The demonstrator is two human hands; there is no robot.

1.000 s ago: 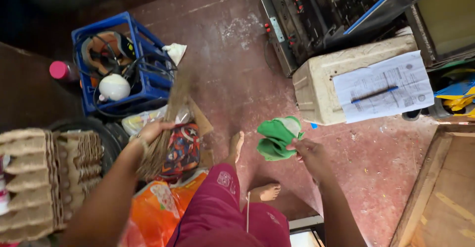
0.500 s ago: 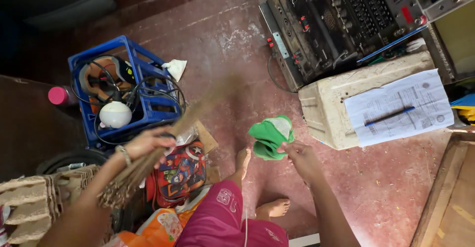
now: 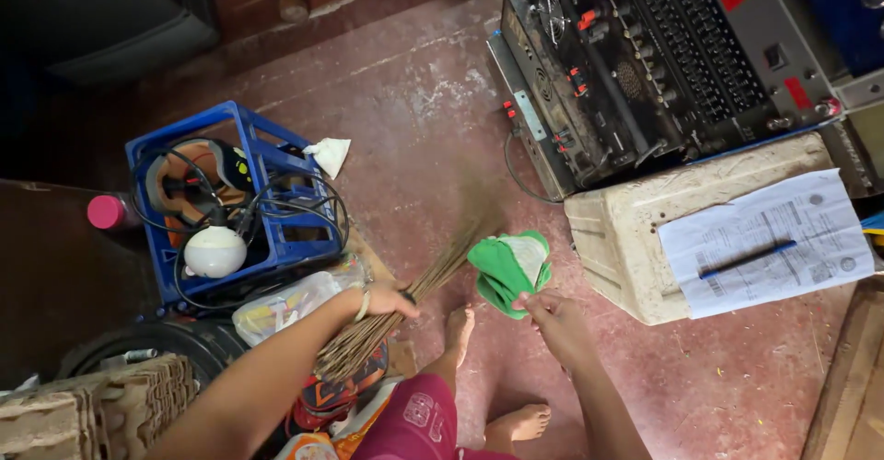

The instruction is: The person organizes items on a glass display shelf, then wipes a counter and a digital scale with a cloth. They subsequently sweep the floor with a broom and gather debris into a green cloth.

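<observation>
Your left hand (image 3: 385, 300) has its grip closed around a broom (image 3: 405, 299) of thin brown sticks, held near the middle of the bundle so that the bound end points back toward your knee and the loose tips fan out over the red floor (image 3: 387, 64); the tips are blurred, so whether they touch the floor is hard to say. Your right hand (image 3: 552, 317) pinches a green cloth (image 3: 506, 271) by its lower edge, fingers closed on it, and the cloth hangs just beside the broom's tips, above the floor in front of your bare feet (image 3: 460, 331). To your left stands a blue crate (image 3: 267, 244) holding cables and a white round thing. To your right a pale box (image 3: 612, 239) carries a sheet of paper (image 3: 783, 225) with a pen (image 3: 746, 259) lying on it, and behind it sits a rack of dark electronics (image 3: 645, 64).
</observation>
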